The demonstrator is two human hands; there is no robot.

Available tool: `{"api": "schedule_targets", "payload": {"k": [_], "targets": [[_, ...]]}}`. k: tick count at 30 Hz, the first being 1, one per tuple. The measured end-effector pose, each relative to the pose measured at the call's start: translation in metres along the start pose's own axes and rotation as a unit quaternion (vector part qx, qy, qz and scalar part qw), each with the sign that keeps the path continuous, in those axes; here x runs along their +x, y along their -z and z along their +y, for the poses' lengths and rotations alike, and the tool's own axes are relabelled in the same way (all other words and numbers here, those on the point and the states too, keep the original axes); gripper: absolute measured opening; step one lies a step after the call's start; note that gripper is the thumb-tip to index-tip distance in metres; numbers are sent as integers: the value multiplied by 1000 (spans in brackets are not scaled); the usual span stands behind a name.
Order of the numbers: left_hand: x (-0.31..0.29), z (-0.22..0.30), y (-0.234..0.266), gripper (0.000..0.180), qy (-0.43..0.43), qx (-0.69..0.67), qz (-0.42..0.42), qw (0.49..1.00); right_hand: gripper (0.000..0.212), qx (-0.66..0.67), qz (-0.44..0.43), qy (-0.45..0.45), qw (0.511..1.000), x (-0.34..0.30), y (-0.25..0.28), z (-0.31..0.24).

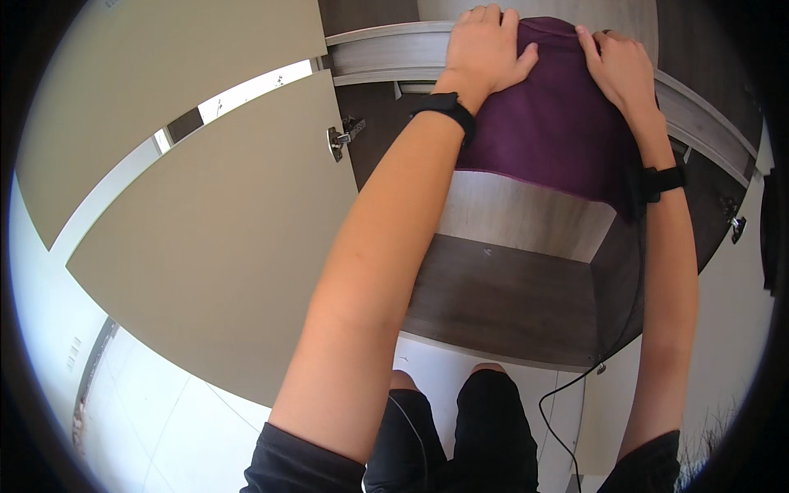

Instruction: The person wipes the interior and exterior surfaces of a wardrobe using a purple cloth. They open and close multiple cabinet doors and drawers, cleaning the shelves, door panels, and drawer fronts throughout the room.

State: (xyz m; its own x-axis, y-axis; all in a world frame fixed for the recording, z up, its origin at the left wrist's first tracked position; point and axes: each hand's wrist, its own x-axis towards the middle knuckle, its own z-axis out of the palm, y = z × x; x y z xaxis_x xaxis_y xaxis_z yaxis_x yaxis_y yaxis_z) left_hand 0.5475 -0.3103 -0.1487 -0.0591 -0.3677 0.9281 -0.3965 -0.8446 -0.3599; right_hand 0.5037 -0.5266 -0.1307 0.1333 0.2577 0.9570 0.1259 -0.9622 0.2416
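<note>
A dark purple cloth [542,123] lies over the pale front rail of a cabinet shelf, and its lower part hangs down over the opening beneath. On its upper left edge rests my left hand [491,48], fingers reaching away from me and thumb spread out across the fabric. At the upper right edge my right hand [622,70] lies against the cloth, with its thumb apart from the fingers; some of those fingers are partly hidden. Both wrists wear black bands.
Two beige cabinet doors [205,214] stand open on the left, with a metal hinge [337,141]. Below the cloth is a dark wood-look compartment [501,287]. A thin black cable [544,403] hangs by my right arm. My knees are under the cabinet's lower edge.
</note>
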Motion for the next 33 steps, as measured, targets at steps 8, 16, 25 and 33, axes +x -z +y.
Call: {"api": "schedule_targets", "payload": {"k": [8, 16, 25, 33], "targets": [[-31, -69, 28, 49, 20, 16, -21, 999, 65, 23, -217, 94, 971, 41, 3, -61], [-53, -112, 37, 48, 18, 64, -64, 996, 59, 52, -324, 139, 934, 66, -4, -106], [-55, -152, 66, 50, 45, 77, -138, 986, 56, 91, -227, 157, 957, 73, -33, -136], [-45, -146, 75, 49, 107, 62, -187, 975, 45, 75, -264, 112, 955, 87, -19, -155]]}}
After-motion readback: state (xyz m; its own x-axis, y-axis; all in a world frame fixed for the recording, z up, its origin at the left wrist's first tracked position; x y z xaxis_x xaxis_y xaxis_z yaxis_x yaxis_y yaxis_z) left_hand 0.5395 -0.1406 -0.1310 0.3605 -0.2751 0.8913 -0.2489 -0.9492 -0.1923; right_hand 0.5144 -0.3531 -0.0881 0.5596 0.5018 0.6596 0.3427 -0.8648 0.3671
